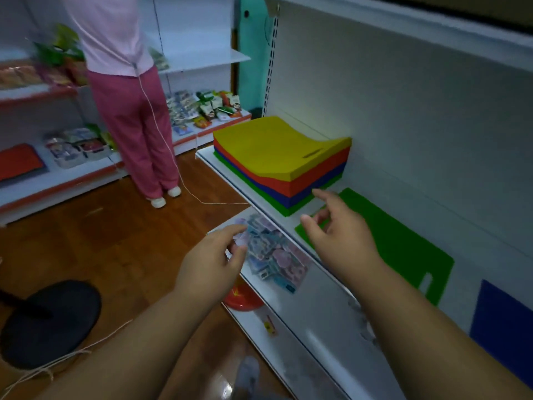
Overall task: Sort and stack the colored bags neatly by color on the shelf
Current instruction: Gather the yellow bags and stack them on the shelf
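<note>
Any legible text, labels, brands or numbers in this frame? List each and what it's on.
None can be read.
Packets on the far shelf: printing too small and blurred.
Packets on the lower shelf: blurred.
Small orange label below them: too small.
Colored bags: no print visible.

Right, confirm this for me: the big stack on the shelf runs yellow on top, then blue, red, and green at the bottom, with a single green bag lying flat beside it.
Not quite. The head view shows the stack of bags running yellow, then red, then blue, with green at the bottom; red and blue are swapped in your version. The single green bag does lie flat beside it on the shelf.
</note>
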Demonstrator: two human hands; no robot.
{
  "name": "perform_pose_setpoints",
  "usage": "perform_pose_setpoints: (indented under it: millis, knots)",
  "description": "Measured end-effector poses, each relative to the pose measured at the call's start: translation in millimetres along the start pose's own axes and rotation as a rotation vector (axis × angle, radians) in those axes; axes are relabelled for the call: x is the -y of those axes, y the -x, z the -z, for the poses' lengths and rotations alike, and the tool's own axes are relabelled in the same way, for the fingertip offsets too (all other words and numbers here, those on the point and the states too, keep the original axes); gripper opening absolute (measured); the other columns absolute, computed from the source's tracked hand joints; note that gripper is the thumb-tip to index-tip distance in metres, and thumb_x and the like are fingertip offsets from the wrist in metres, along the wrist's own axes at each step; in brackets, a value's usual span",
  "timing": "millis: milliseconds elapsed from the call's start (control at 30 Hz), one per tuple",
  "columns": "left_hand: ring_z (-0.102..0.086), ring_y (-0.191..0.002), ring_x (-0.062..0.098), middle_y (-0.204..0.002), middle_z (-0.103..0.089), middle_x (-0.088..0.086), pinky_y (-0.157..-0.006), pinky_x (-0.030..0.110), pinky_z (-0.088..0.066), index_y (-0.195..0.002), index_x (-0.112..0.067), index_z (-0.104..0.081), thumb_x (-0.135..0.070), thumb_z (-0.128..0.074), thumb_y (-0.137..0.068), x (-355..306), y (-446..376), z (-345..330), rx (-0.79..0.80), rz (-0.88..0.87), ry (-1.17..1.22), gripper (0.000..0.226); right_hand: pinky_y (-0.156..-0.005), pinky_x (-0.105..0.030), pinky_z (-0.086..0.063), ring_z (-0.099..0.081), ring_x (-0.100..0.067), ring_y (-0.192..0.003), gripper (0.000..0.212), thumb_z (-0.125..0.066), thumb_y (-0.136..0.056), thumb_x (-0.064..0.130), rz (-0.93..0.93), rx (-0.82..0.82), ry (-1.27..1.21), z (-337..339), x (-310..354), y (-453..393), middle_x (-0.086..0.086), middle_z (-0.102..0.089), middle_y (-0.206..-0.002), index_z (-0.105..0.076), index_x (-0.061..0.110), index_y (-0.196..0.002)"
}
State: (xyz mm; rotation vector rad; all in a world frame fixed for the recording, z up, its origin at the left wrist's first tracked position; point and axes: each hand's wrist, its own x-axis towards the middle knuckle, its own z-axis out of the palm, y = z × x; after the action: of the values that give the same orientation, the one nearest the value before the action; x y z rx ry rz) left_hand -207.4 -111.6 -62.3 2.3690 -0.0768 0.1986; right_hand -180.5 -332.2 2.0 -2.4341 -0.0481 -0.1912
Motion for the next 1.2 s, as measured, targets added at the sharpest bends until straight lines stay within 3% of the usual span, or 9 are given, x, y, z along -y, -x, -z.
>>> perform_pose_setpoints:
  millis: [167,267,367,500,600,667,833,1000,1200]
  knots:
    - [-0.054,-0.078,-0.004,-0.086,-0.055,-0.020,-0.058,0.012,-0.035,-0.132,-0.044,-0.052,-0.038,-0.055,-0.096,25.1,-54.5,-5.3,0.065,-0.009,0.005,0.036,-0.075,-0.038,-0.055,-0.060,-0.012,-0.076,0.067,-0.061,-0.092,0.041,-0.081,0.124,0.046,-22.7,10.3,-76.1,0.008,-0.059,-0.078,-0.025,0.047,-0.148]
    - [-0.056,-0.082,-0.003,-0.090,-0.060,-0.019,-0.061,0.021,-0.047,-0.128,-0.050,-0.051,-0.037,-0.054,-0.096,40.4,-84.1,8.3,0.123,0.011,0.032,0.035,-0.091,-0.040,-0.051,-0.061,-0.023,-0.108,0.071,-0.059,-0.093,0.047,-0.157,0.205,0.059,-34.3,15.1,-105.4,0.003,-0.061,-0.106,-0.019,0.048,-0.151]
    - [-0.060,-0.074,0.010,-0.086,-0.061,-0.010,-0.066,0.041,-0.055,-0.120,-0.055,-0.051,-0.034,-0.055,-0.097,54.2,-109.5,11.6,0.210,0.049,0.162,0.033,-0.097,-0.040,-0.049,-0.055,-0.024,-0.122,0.059,-0.056,-0.092,0.055,-0.240,0.233,0.142,-45.0,21.3,-117.0,-0.001,-0.056,-0.138,-0.040,0.036,-0.146]
    - [-0.064,-0.094,0.019,-0.110,-0.061,-0.011,-0.078,0.045,-0.056,-0.125,-0.060,-0.048,-0.036,-0.058,-0.096,74.3,-148.5,15.4,0.350,0.052,0.365,0.039,-0.075,-0.035,-0.053,-0.063,-0.018,-0.088,0.036,-0.053,-0.093,0.056,-0.342,0.016,0.174,-51.4,38.6,-108.5,0.005,-0.065,-0.097,-0.061,0.027,-0.111]
    - [-0.059,-0.116,0.027,-0.130,-0.057,0.016,-0.080,0.037,-0.054,-0.141,-0.053,-0.035,-0.039,-0.058,-0.096,87.0,-180.6,27.0,0.420,0.046,0.447,0.053,-0.064,-0.032,-0.048,-0.057,-0.015,-0.071,0.017,-0.059,-0.094,0.041,-0.360,-0.199,0.193,-60.9,50.8,-88.4,0.004,-0.063,-0.083,-0.062,0.024,-0.093]
    - [-0.066,-0.095,0.019,-0.115,-0.064,0.016,-0.065,0.026,-0.049,-0.146,-0.044,-0.032,-0.038,-0.056,-0.097,98.3,-201.3,35.1,0.416,0.121,0.526,0.055,-0.063,-0.027,-0.044,-0.059,-0.019,-0.072,0.006,-0.065,-0.092,0.027,-0.351,-0.350,0.214,-67.1,59.7,-74.8,0.001,-0.067,-0.086,-0.067,0.023,-0.096]
    - [-0.059,-0.059,0.011,-0.086,-0.068,0.012,-0.056,0.031,-0.048,-0.125,-0.029,-0.061,-0.024,-0.062,-0.096,115.9,-212.0,34.6,0.496,0.124,0.559,0.030,-0.087,-0.029,-0.048,-0.064,-0.021,-0.101,0.032,-0.067,-0.090,0.016,-0.365,-0.551,0.289,-77.1,84.4,-34.9,-0.003,-0.068,-0.118,-0.068,0.020,-0.123]
    - [-0.062,-0.086,0.018,-0.111,-0.067,0.005,-0.070,0.032,-0.048,-0.106,-0.038,-0.067,-0.022,-0.061,-0.096,103.7,-186.8,28.4,0.622,-0.061,0.508,0.020,-0.079,-0.027,-0.050,-0.060,-0.011,-0.088,0.034,-0.066,-0.092,0.017,-0.498,-0.661,0.348,-69.5,99.3,25.0,-0.002,-0.069,-0.113,-0.066,0.022,-0.125]
    - [-0.055,-0.118,0.019,-0.131,-0.058,-0.005,-0.087,0.031,-0.043,-0.123,-0.030,-0.062,-0.021,-0.052,-0.100,52.0,-139.2,13.8,0.616,-0.400,0.365,0.027,-0.089,-0.031,-0.051,-0.066,-0.019,-0.097,0.032,-0.067,-0.092,0.023,-0.676,-0.834,0.298,-45.2,96.4,111.9,-0.002,-0.072,-0.110,-0.068,0.023,-0.124]
